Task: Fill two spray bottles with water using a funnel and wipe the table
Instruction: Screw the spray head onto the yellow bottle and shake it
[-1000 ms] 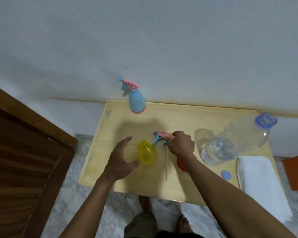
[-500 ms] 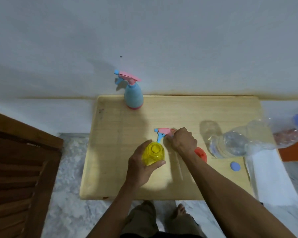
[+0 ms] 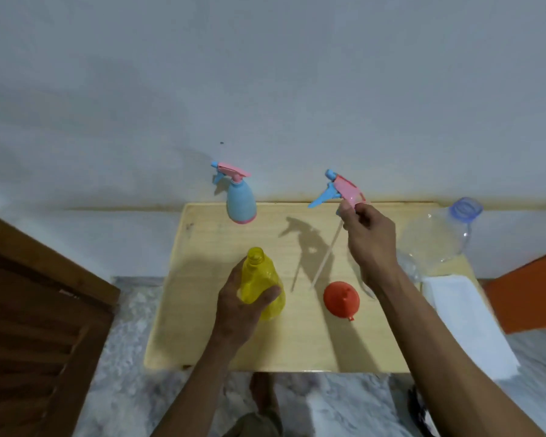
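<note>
The yellow bottle (image 3: 261, 283) (cap off, neck open) is gripped by the left hand (image 3: 240, 305), fingers curled round its body, at the table's (image 3: 297, 348) front left. The pink-and-blue spray head (image 3: 341, 190) is held up over the table by the right hand (image 3: 371, 239), fingers pinched on its collar, dip tube hanging down. An orange funnel (image 3: 341, 299) is lying between the arms; a blue spray bottle (image 3: 241, 205) is stood at the back edge, a clear water bottle (image 3: 438, 234) and white cloth (image 3: 464, 320) at the right.
</note>
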Motion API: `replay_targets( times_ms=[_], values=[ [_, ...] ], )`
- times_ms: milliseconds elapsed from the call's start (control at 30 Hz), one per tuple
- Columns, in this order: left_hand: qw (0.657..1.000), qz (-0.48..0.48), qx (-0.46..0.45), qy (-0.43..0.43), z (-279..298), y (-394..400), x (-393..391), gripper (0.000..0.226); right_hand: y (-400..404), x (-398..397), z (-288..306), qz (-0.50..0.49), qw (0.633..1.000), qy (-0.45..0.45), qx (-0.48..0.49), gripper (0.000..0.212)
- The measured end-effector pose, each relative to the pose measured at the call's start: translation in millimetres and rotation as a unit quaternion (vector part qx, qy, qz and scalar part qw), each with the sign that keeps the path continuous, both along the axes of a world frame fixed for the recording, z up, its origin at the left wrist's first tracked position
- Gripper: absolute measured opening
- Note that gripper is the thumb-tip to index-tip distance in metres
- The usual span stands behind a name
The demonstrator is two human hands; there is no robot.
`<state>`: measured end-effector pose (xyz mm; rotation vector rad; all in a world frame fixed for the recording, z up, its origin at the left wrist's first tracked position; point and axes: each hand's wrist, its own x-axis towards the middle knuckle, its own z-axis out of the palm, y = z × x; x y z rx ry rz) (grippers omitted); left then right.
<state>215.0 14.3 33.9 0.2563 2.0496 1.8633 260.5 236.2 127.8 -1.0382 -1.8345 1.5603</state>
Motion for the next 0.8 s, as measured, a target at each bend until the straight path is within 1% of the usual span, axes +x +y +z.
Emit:
replay_targets(
  times_ms=[67, 167, 300, 433, 600, 700, 800],
  values=[
    [1.000, -0.003, 0.003, 0.013, 10, 0, 17, 0.079, -5, 19, 36, -0.013, 0.997, 0.075, -0.005, 0.037],
    [1.000, -0.002, 0.008, 0.020, 24, -1, 47, 0.073, -18, 42, 78, -0.012, 0.985, 0.170, 0.026, 0.028],
    [0.999, -0.015, 0.018, 0.029, 39, -8, 84, 0.073, -43, 64, 111, 0.025, 0.970, 0.231, 0.078, 0.023],
    [0.999, -0.018, 0.048, 0.005, 50, -16, 114, 0.075, -60, 82, 121, 0.053, 0.963, 0.246, 0.101, 0.025],
    [0.998, -0.029, 0.043, 0.027, 61, -22, 128, 0.069, -70, 97, 115, 0.083, 0.963, 0.232, 0.111, 0.025],
    [0.997, -0.052, 0.036, 0.038, 69, -22, 128, 0.064, -76, 100, 106, 0.108, 0.963, 0.225, 0.098, 0.021],
    [0.997, -0.063, 0.046, 0.030, 79, -20, 123, 0.062, -83, 100, 89, 0.169, 0.961, 0.205, 0.075, 0.016]
  ],
)
